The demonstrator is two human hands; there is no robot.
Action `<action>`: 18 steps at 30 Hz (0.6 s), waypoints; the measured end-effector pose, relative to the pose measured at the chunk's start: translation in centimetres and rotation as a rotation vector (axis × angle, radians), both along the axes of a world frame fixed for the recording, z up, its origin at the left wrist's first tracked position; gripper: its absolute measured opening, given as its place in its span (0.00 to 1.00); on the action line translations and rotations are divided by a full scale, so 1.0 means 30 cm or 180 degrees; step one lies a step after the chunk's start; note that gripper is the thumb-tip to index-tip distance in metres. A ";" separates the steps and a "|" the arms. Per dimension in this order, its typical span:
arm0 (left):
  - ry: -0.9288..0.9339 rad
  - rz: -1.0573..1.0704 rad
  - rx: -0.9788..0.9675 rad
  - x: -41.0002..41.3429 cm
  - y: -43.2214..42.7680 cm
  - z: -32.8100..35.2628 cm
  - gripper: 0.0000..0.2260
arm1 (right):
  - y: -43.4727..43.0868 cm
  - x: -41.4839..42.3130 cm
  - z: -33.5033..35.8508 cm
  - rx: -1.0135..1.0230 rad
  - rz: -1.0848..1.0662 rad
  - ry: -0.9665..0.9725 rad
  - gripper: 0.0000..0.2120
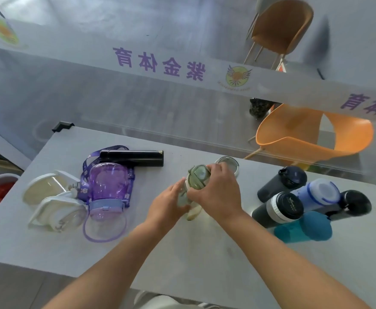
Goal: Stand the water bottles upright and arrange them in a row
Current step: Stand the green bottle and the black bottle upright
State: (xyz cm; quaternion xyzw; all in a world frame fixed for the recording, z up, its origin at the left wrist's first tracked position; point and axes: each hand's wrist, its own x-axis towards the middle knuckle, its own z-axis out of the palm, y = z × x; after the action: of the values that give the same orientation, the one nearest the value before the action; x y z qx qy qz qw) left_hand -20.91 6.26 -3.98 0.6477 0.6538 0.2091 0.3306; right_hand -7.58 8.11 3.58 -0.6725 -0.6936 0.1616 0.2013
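Green bottle [198,177] in the grip of left hand [167,204] and right hand [218,194].

Looked like a sports-club lounge/lobby, not a home: glass partition [182,112] w/ frosted band [89,52] carrying purple "体育" (sports) lettering + winged logo [238,76], orange shell chairs [311,134] beyond it far right, plain grey table [182,253] near side.

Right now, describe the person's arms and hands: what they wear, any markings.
The left arm and right arm are bare up to the frame's edge, with no sleeves in view. The left hand and right hand wear no gloves. No watch, band, ring or marking shows on either.
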 end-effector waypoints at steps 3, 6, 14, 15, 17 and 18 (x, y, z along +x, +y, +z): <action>-0.0148 -0.0058 -0.0042 0.051 0.007 -0.011 0.31 | 0.023 0.036 0.000 0.0088 0.0025 -0.0281 0.30; -0.0217 -0.0072 -0.0054 0.076 0.014 -0.021 0.30 | 0.030 0.056 -0.007 0.0160 -0.0013 -0.0373 0.31; -0.0249 -0.0134 -0.0078 0.056 0.004 -0.034 0.28 | -0.009 0.063 -0.025 0.0314 0.0133 -0.0325 0.30; -0.0236 -0.0166 -0.0068 0.052 0.002 -0.035 0.28 | -0.018 0.064 -0.030 0.0352 0.0134 -0.0320 0.30; -0.0198 -0.0260 -0.0055 0.042 0.004 -0.036 0.28 | -0.030 0.070 -0.034 0.0385 0.0127 -0.0321 0.32; -0.0146 -0.0322 -0.0049 0.035 0.007 -0.034 0.28 | -0.032 0.072 -0.033 0.0394 0.0131 -0.0326 0.33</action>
State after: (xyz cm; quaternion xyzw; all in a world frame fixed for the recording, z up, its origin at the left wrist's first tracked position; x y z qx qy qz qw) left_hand -19.86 6.46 -5.01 0.6723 0.6141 0.2019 0.3606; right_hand -5.43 7.15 2.60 -0.6517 -0.7254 0.0880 0.2034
